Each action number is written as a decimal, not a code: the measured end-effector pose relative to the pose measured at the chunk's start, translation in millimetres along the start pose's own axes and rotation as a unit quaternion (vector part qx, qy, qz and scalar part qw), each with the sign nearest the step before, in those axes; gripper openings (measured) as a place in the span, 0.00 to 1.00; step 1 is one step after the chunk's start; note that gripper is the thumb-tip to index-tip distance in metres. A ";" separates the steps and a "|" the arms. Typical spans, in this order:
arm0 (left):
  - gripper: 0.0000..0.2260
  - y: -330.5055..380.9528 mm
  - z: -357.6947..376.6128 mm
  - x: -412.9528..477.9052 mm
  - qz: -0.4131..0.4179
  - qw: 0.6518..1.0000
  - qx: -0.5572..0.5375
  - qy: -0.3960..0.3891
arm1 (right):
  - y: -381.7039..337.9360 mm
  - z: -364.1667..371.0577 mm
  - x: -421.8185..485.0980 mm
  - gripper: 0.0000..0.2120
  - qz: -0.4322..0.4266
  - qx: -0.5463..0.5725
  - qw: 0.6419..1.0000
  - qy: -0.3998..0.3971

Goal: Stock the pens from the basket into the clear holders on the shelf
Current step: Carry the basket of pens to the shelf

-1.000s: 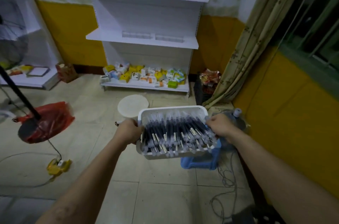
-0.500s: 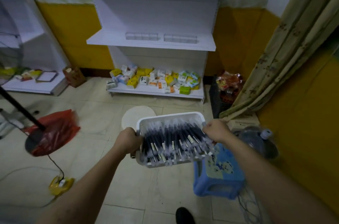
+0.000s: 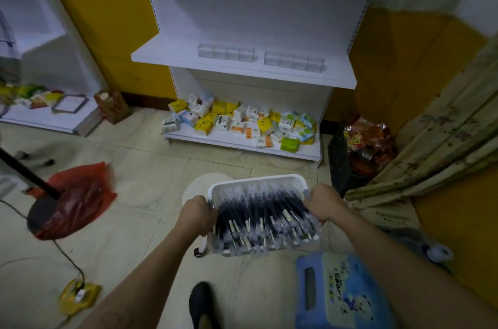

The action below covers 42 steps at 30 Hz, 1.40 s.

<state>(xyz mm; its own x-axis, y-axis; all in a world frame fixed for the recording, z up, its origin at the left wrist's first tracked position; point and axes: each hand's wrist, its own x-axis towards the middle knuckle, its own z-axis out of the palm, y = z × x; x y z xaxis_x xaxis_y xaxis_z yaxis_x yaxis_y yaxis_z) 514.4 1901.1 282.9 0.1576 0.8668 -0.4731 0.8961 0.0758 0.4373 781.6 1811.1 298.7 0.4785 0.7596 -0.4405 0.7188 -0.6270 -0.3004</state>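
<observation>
**Tiled shop floor, a heaped basket, and holders not yet stocked**

Pale floor tiles and white shelving frame a person carrying a white basket piled with dark pens, held in the air well short of the shelf. The left hand curls round the basket's left rim. The right hand grips the right rim, fingers over the outer pens. Two sets of clear holders sit on the middle shelf and appear empty.

Spillage looks the main risk: pen ends overhang the basket's near edge, so a tilt toward the carrier could send them sliding to the floor. With both hands taken, the basket probably has to be set down first, and the bare stretch of shelf left of the holders is the likely spot. A careless landing there could knock the light holders out of line. Underfoot, a blue stool stands near the carrier's shoe, and a cable trails across the tiles to the left; either could cause a trip.
</observation>
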 end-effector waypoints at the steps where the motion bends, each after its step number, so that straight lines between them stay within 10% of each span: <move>1: 0.12 -1.8 -7.0 17.9 0.007 1.000 -0.002 -0.007 | -11.7 -0.5 11.0 0.21 0.003 -0.008 1.000 0.002; 42: 0.11 144.3 -70.4 505.7 -0.049 0.998 -0.040 -0.013 | -119.1 -39.8 483.3 0.25 0.068 0.215 0.973 0.039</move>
<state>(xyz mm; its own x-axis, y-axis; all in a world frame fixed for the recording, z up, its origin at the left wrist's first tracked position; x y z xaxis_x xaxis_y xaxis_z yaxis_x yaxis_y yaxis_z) 694.3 2385.1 160.7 0.0824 0.8409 -0.5349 0.8720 0.1990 0.4472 947.3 2259.8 155.2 0.6044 0.6642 -0.4399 0.3767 -0.7248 -0.5769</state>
